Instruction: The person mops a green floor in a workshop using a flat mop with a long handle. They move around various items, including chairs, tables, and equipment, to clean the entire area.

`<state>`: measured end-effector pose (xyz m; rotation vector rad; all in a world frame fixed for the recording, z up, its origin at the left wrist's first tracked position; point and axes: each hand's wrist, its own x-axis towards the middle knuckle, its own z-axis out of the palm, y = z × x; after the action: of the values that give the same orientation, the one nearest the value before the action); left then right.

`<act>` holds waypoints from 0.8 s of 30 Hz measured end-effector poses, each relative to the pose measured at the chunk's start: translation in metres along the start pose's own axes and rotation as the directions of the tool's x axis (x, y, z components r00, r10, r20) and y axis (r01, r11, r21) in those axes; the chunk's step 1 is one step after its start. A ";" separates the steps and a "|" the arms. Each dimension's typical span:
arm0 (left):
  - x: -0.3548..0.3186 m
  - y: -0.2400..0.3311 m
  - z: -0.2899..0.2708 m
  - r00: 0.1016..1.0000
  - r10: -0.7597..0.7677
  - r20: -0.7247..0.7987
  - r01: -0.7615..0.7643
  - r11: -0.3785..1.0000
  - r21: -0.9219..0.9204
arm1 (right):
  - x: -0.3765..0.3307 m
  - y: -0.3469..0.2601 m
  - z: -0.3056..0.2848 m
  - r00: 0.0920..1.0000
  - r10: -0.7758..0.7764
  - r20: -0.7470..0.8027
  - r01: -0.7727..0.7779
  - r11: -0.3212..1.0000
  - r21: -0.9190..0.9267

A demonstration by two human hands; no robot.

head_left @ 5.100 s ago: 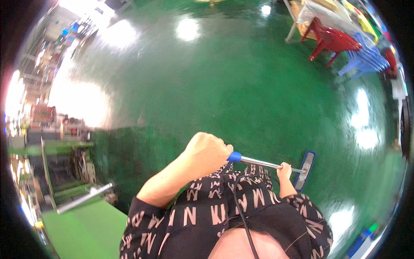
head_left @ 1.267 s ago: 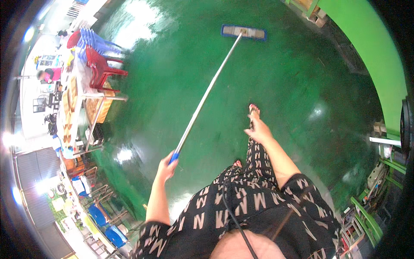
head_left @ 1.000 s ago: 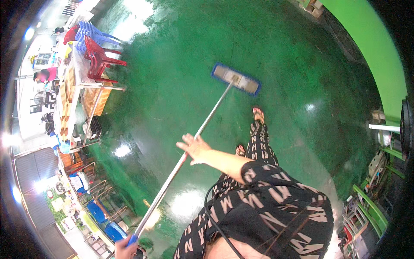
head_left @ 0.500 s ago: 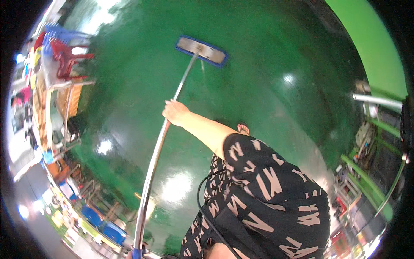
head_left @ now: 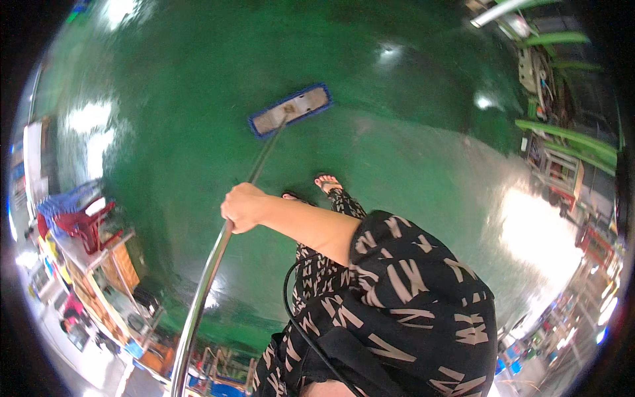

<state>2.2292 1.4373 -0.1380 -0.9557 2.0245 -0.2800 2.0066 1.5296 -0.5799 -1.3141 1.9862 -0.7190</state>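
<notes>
A flat mop with a blue-fringed head [head_left: 290,110] rests on the green floor ahead of my feet, its head slanting up to the right. Its metal handle [head_left: 203,291] runs from there down past the lower edge at left. My right hand [head_left: 243,208] is wrapped round the handle partway along, the forearm reaching across from the right. My left hand is out of view, as is the handle's top end.
Red and blue plastic chairs [head_left: 83,221] sit on a table at left. Green rails [head_left: 569,139] and a metal-framed stand [head_left: 559,169] line the right side. The floor [head_left: 410,159] is glossy with bright reflections. A black cord [head_left: 297,317] hangs along my patterned clothes.
The mop head has swung round and come nearer to my feet. My right hand has moved left and down with the handle. The surroundings have turned in view, and my left fingertips have left it.
</notes>
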 end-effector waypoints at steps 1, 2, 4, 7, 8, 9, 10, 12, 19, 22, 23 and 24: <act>-0.001 0.003 -0.009 1.000 0.009 0.023 -0.009 1.000 0.006 | -0.025 0.009 -0.004 0.999 0.046 -0.009 -0.046 0.999 0.005; -0.002 0.007 -0.020 0.998 0.016 0.057 -0.017 1.000 0.006 | -0.052 0.018 -0.007 0.996 0.087 -0.015 -0.087 0.996 0.012; 0.002 0.013 -0.046 0.987 0.027 0.158 -0.030 1.000 0.011 | -0.107 0.040 -0.016 0.985 0.172 0.021 -0.173 0.985 0.026; 0.039 0.028 -0.071 0.879 0.102 0.465 -0.110 0.994 -0.011 | -0.184 0.072 -0.020 0.888 0.434 0.154 -0.434 0.900 -0.033; 0.067 0.031 -0.058 0.788 0.202 0.581 -0.177 0.979 -0.099 | -0.208 0.095 -0.006 0.884 0.436 0.169 -0.438 0.899 -0.027; 0.097 0.033 -0.043 0.674 0.295 0.677 -0.223 0.955 -0.193 | -0.231 0.115 0.008 0.825 0.528 0.200 -0.540 0.841 0.006; 0.097 0.099 -0.023 0.723 0.457 0.519 -0.141 0.832 -0.536 | -0.254 0.137 0.028 0.819 0.556 0.143 -0.556 0.830 -0.044; 0.134 0.190 0.005 0.588 0.578 0.566 -0.242 0.793 -0.559 | -0.317 0.183 0.061 0.594 0.787 0.164 -0.794 0.607 -0.038; 0.150 0.408 0.191 0.112 0.863 0.493 -0.521 0.473 -0.710 | -0.446 0.213 0.175 -0.118 0.979 -0.167 -0.901 -0.035 0.431; 0.129 0.412 0.231 0.144 0.989 -0.012 -0.930 0.132 -0.343 | -0.436 0.186 0.183 -0.186 0.923 -0.336 -0.882 -0.006 0.472; 0.126 0.400 0.230 0.152 0.987 -0.042 -0.935 0.130 -0.330 | -0.437 0.175 0.184 -0.199 0.875 -0.441 -0.900 0.015 0.436; 0.120 0.385 0.230 0.163 0.984 -0.069 -0.939 0.133 -0.317 | -0.434 0.162 0.177 -0.112 0.864 -0.491 -0.917 0.100 0.385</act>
<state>2.1655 1.6474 -0.5476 0.4138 2.1135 0.8559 2.1747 1.9740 -0.7212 0.7282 2.7753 -0.2920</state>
